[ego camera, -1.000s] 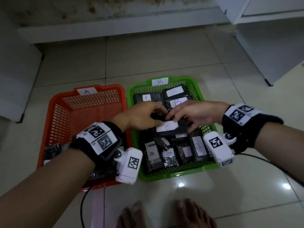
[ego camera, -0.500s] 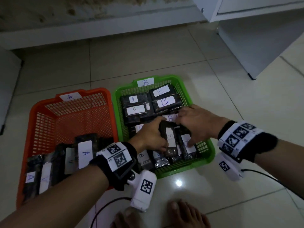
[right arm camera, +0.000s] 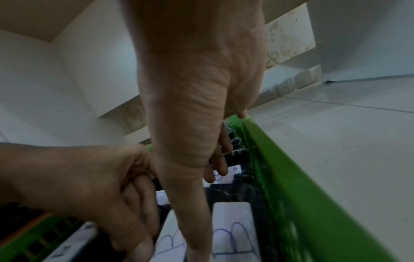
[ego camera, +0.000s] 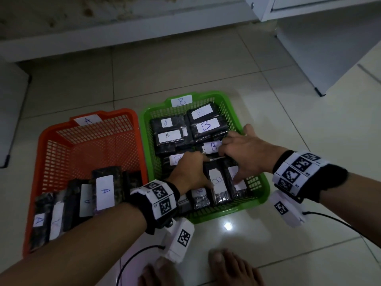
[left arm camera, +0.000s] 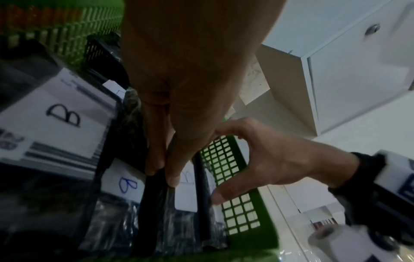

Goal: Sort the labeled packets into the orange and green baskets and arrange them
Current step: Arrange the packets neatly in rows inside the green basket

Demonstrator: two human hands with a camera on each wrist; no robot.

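**Both hands in the green basket**

On the tiled floor (ego camera: 185, 69) the orange basket (ego camera: 39, 153) sits left, just beside the green basket (ego camera: 206, 217). A packets (ego camera: 105, 190) stand in a row at the orange one's near end. B packets (ego camera: 204, 125) lie flat at the green one's far end, and others stand upright near. The left hand (ego camera: 189, 174) has fingers and thumb clamped on the top of one upright packet (ego camera: 218, 186). The right hand (ego camera: 247, 153), fingers spread, rests on the next packet right, seemingly pressing rather than gripping.

Baskets: 2, being 1 orange basket (ego camera: 38, 172) and 1 green basket (ego camera: 208, 96). A-labelled packets (ego camera: 105, 190): 4 labels visible. B-labelled packets (ego camera: 205, 125): at least 9.
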